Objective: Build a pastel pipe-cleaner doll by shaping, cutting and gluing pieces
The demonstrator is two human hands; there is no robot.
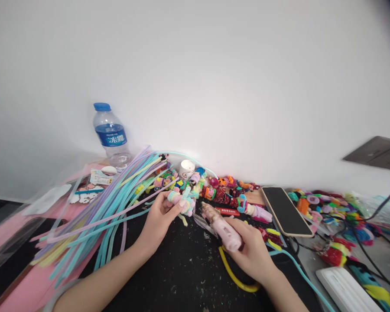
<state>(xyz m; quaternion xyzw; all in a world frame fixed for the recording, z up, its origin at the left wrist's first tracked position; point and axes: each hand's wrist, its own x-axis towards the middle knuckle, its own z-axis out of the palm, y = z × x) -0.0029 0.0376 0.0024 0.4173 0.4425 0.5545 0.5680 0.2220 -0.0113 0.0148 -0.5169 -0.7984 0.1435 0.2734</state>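
My left hand [160,216] is closed, thumb and fingers pinching a small pastel pipe-cleaner figure [183,201] in pink, yellow and light blue. My right hand [251,251] is wrapped round a pink hand-held tool [225,232] whose front end is brown and stained. The tool's tip points up and left, a little to the right of the figure and apart from it. Partly under the tool lies a metal implement [203,223], its kind unclear. A yellow pipe cleaner [232,275] curves below my right hand on the black work surface [182,264].
A large bundle of pastel pipe cleaners [113,216] spreads at left. Behind it stands a water bottle [110,134]. Several finished pipe-cleaner pieces [214,193] line the wall beside a paper cup [186,168]. At right are a phone [286,212], cables [360,236] and a white box-like device [347,288].
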